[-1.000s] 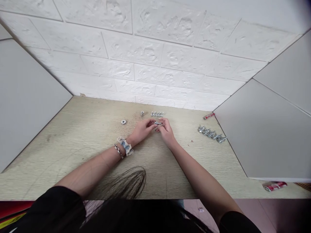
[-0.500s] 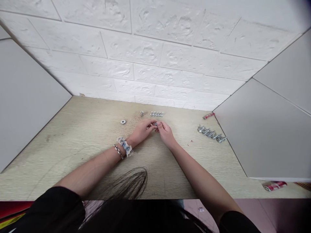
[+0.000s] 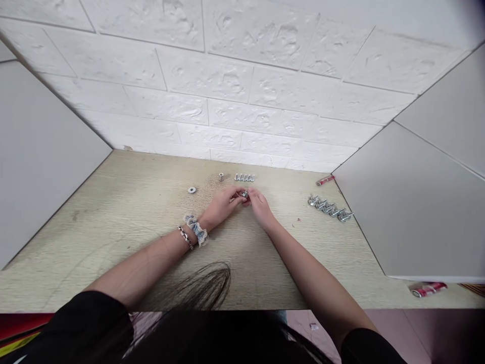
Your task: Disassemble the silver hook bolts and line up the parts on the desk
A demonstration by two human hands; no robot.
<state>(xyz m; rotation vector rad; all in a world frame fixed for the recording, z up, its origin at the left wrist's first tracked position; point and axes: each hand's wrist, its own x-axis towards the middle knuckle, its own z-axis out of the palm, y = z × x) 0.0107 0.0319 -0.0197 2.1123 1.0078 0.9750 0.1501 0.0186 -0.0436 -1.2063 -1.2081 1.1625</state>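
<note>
In the middle of the wooden tabletop my left hand pinches a small metal fastener between thumb and fingertips. From the other side my right hand has its closed fingertips at the same piece; its exact shape is partly hidden by fingers. Just beyond the hands stands a row of several small bolts. A little stack of ring-like metal pieces is left of that row, and a single flat washer lies nearer my left wrist.
Off to the right lies a slanted row of several bolts with washers. One red cylinder rests by the right panel, another red cylinder near the front edge. A white brick-pattern wall closes the back; a panel stands left.
The fingertips of my right hand have shifted slightly right, so more of the metal fastener shows. My left hand stays almost in place; the pieces on the table have not moved.
</note>
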